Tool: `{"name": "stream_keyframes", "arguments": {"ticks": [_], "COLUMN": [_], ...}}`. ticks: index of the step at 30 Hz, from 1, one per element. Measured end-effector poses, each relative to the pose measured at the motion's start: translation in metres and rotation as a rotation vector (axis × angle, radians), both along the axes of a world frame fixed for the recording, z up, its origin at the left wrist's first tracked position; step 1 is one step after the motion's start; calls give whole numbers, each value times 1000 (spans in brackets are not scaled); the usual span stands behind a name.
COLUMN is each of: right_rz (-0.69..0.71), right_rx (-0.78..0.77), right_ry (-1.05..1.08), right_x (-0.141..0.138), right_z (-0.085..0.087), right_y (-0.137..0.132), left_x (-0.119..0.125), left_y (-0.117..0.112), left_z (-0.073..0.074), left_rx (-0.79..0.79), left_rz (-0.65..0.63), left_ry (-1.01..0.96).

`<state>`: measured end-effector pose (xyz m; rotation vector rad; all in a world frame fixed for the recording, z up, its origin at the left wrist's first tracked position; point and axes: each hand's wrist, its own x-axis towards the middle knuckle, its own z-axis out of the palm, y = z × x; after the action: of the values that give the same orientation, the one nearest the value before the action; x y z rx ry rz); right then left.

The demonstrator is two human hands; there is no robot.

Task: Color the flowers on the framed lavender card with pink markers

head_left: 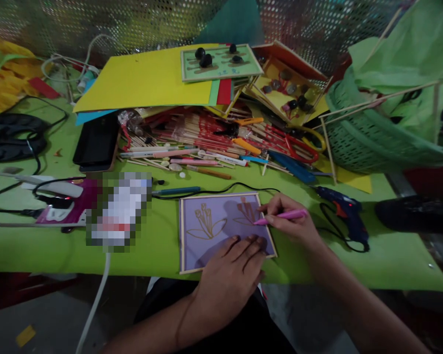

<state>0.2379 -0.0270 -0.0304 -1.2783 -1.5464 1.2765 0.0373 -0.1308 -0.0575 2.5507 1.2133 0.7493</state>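
A purple card (195, 253) edged with thin wooden sticks lies on the green table in front of me. Two flower drawings show on it: an outlined one (205, 221) at left and another (244, 211) at right with orange-red petals. My left hand (238, 268) rests flat on the card's lower part, fingers stretched out and holding nothing. In my right hand (290, 221) a pink marker (286, 215) is gripped, its tip at the right drawing near a leaf. The card's lower right part is hidden under my left hand.
A glue gun (341, 211) lies at right, near a green basket (376, 132). Behind are scissors (304, 145), pens, many sticks and a stack of coloured sheets (143, 73). At left stand a blurred phone (123, 206) with a cable and a power strip (64, 204).
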Motion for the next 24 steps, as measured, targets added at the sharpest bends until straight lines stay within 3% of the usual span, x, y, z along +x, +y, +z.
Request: {"name": "stream_keyframes", "arguments": {"ticks": [15,24], "right_rz": [9,2], "right_rx": [87,109], "right_ry": [-56,-122], "right_x": [0,-6], "right_z": [-6,0], "right_y": [1,3], "left_x": [0,0], "left_y": [1,0], "left_z": [2,3], "left_rx": [-4,-9], "left_rz": [-2,1], "left_ry": [-5,-6]}}
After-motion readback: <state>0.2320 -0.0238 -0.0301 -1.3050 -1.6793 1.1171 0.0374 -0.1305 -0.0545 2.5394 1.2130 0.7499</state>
